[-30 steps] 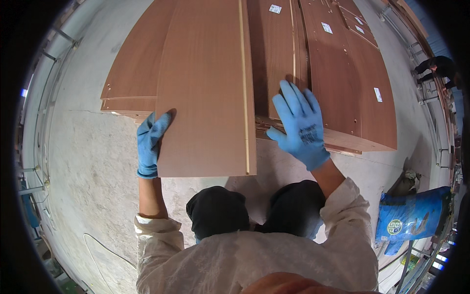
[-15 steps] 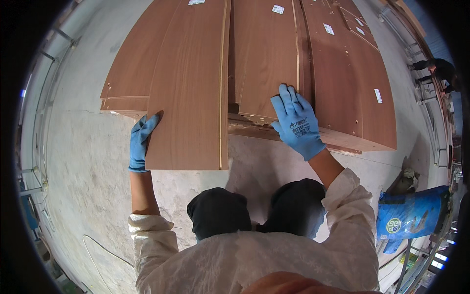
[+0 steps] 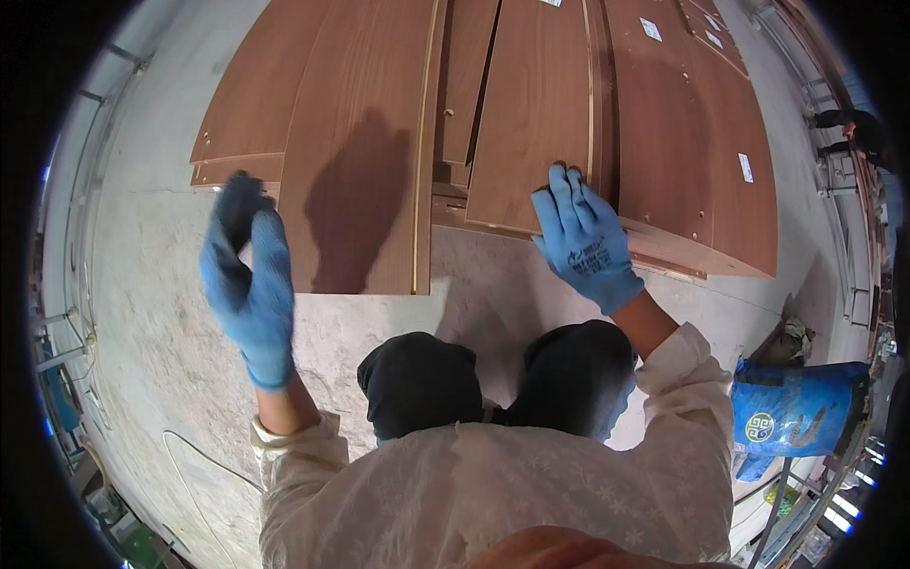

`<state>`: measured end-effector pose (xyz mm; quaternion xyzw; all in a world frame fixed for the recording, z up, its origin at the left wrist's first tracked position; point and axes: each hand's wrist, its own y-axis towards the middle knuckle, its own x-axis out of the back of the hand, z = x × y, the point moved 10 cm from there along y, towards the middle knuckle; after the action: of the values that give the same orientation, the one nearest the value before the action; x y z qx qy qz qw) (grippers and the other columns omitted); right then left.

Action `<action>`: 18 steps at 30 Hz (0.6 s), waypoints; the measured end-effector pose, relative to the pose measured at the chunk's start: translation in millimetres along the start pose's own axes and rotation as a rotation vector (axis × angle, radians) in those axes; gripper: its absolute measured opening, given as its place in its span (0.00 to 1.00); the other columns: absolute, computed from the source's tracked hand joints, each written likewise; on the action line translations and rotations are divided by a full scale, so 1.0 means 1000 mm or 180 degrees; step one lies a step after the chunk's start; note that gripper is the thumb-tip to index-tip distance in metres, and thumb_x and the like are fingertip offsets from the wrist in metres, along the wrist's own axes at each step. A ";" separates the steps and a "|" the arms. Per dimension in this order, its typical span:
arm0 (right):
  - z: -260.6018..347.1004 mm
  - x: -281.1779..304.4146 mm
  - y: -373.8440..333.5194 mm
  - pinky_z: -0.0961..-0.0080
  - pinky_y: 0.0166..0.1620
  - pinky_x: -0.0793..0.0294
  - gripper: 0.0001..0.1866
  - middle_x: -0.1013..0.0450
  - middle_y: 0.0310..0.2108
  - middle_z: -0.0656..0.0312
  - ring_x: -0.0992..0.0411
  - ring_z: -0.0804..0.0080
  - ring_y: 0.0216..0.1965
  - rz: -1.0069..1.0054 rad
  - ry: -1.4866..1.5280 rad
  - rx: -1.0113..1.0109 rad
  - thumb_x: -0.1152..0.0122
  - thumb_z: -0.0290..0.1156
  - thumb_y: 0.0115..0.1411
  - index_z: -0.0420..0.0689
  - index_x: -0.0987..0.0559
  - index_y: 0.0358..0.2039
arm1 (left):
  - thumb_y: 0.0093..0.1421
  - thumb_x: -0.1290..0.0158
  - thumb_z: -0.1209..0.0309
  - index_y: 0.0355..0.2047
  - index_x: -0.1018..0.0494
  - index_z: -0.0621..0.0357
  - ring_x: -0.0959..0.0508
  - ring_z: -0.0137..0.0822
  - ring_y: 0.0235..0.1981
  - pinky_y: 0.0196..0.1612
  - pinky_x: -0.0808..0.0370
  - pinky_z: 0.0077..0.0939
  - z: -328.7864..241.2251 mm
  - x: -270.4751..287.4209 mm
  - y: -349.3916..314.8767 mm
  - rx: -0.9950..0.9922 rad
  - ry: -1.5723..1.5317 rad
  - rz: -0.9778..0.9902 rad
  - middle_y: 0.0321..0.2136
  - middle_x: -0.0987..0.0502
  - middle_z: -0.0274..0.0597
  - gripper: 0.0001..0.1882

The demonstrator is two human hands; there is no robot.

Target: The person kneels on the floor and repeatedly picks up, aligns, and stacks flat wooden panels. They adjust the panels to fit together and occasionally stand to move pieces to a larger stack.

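Observation:
My left hand (image 3: 251, 284), in a blue work glove, is raised off the boards beside the left edge of a long brown wood-look panel (image 3: 355, 218). Its fingers curve with the thumb apart, slightly blurred, and nothing is in it. The panel's near end juts toward me, and the hand's shadow falls on it. My right hand (image 3: 588, 242), gloved alike, lies with fingers stretched over the near end of a narrower brown board (image 3: 531, 114). That board rests on the stack, with a dark gap along its left side.
More brown panels (image 3: 682, 142) with small white labels lie to the right; another panel (image 3: 232, 104) lies at far left. A blue bag (image 3: 801, 408) stands at lower right. A thin pale cable (image 3: 185, 474) curves over the concrete floor. Another person (image 3: 858, 137) is at far right.
My left hand has let go of the long panel's edge and lifted away. The narrower board's near end has shifted slightly, its gap now wider; my right hand remains on it.

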<state>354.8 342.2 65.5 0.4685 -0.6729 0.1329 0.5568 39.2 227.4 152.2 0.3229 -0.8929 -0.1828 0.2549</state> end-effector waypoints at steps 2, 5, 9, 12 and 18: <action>-0.002 0.009 -0.003 0.65 0.67 0.37 0.19 0.29 0.59 0.48 0.30 0.53 0.61 0.0025 -0.0053 0.0070 0.36 0.42 0.61 0.46 0.23 0.48 | 0.70 0.46 0.76 0.66 0.32 0.67 0.21 0.42 0.59 0.61 0.24 0.37 -0.030 -0.037 -0.030 0.0484 -0.0761 0.0748 0.59 0.23 0.53 0.25; -0.016 0.042 -0.003 0.66 0.69 0.37 0.16 0.25 0.58 0.49 0.26 0.57 0.59 -0.0461 -0.0086 0.0003 0.38 0.39 0.62 0.46 0.20 0.47 | 0.72 0.50 0.70 0.70 0.37 0.65 0.23 0.48 0.62 0.63 0.25 0.44 -0.061 -0.099 -0.065 0.1088 -0.2102 0.1441 0.64 0.27 0.55 0.28; -0.035 0.077 -0.004 0.70 0.67 0.33 0.12 0.23 0.57 0.52 0.23 0.62 0.57 -0.0783 0.0007 -0.0021 0.37 0.32 0.59 0.48 0.18 0.44 | 0.75 0.52 0.53 0.72 0.42 0.62 0.22 0.48 0.60 0.61 0.23 0.43 -0.051 -0.156 -0.090 0.2324 -0.2559 0.1461 0.62 0.26 0.51 0.34; -0.042 0.091 -0.004 0.71 0.67 0.31 0.11 0.21 0.56 0.54 0.22 0.64 0.56 -0.0934 0.0103 -0.0075 0.38 0.30 0.59 0.48 0.18 0.43 | 0.74 0.53 0.49 0.71 0.40 0.61 0.21 0.47 0.58 0.59 0.21 0.44 -0.030 -0.214 -0.083 0.2988 -0.3173 0.1568 0.60 0.25 0.52 0.35; -0.048 0.099 -0.001 0.67 0.68 0.32 0.11 0.22 0.56 0.53 0.24 0.62 0.59 -0.1071 0.0350 -0.0030 0.37 0.34 0.60 0.46 0.19 0.43 | 0.68 0.43 0.53 0.64 0.32 0.62 0.20 0.47 0.57 0.57 0.19 0.42 -0.026 -0.263 -0.036 0.2007 -0.3371 0.1925 0.57 0.23 0.56 0.32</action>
<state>391.3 328.2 168.4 0.5638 -0.5542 0.0601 0.6094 245.6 373.1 66.9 -0.0148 -0.9587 0.0319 -0.2823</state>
